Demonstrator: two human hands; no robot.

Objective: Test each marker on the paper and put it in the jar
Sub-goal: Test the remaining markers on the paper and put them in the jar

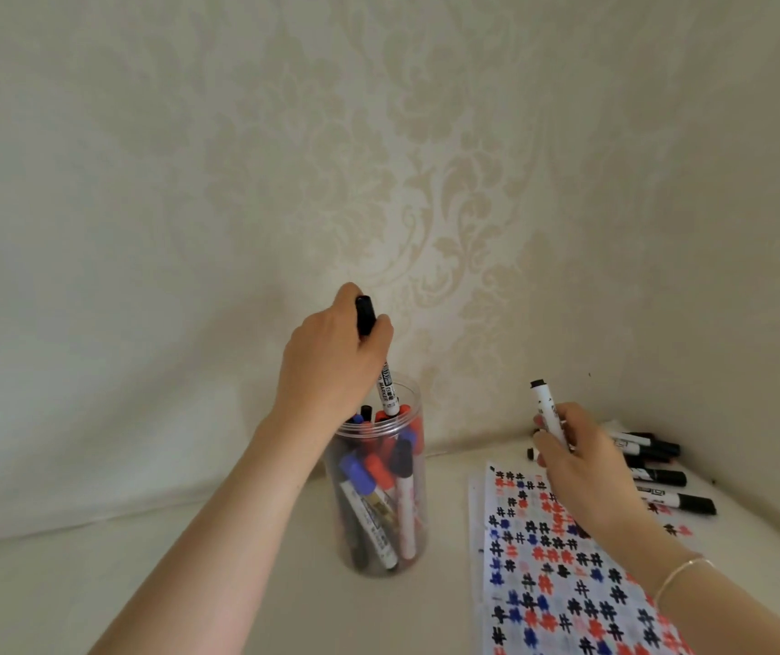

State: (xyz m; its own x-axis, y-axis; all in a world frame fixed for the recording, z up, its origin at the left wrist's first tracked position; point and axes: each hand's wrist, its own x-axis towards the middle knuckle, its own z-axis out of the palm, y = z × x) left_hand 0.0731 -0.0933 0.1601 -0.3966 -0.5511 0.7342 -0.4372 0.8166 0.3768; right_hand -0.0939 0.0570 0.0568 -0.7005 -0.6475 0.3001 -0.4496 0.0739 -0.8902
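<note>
Your left hand (331,356) grips a black marker (381,366) right over the jar (378,475), at 9 o'clock from the paper (562,560), and your right hand (577,465) grips another marker (547,411), so a crooked drop could bump the packed markers and tip the jar.

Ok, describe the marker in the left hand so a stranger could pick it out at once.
Find the clear jar standing on the white surface left of the scribbled paper. Directly above its mouth the left hand grips a marker by its black cap, the other end dipping into the jar. Unlike the markers inside the jar, it is partly outside and hand-held; the right hand's marker is over the paper.
</note>
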